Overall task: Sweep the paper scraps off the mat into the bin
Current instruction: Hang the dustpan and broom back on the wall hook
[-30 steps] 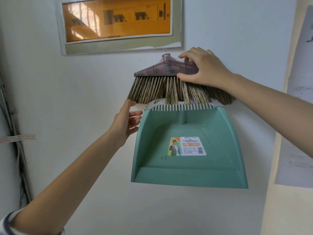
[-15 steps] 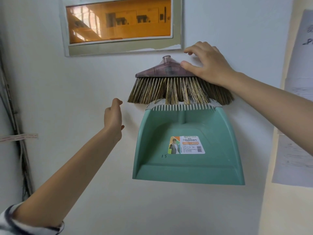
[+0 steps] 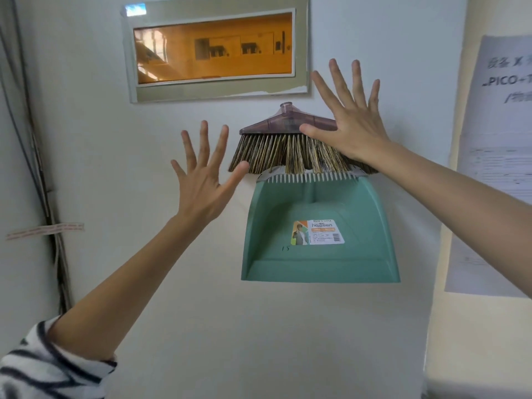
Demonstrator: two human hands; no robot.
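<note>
Broom (image 3: 288,142) head runs crosswise on wall (image 3: 109,156), bristles down, dustpan (image 3: 316,205) hanging mouth-down under it; right hand (image 3: 355,125) splayed wide before its right end, left hand (image 3: 201,185) splayed wide just left, both empty.

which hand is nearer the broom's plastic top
Right. The right hand covers the plastic top's right end, thumb across it. The left hand is spread lower left, beside the bristles.

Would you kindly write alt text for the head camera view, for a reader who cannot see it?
Raised before a white wall, the left hand and right hand are spread and empty; a broom head sits above a green dustpan, the right hand overlapping the broom head.
</note>
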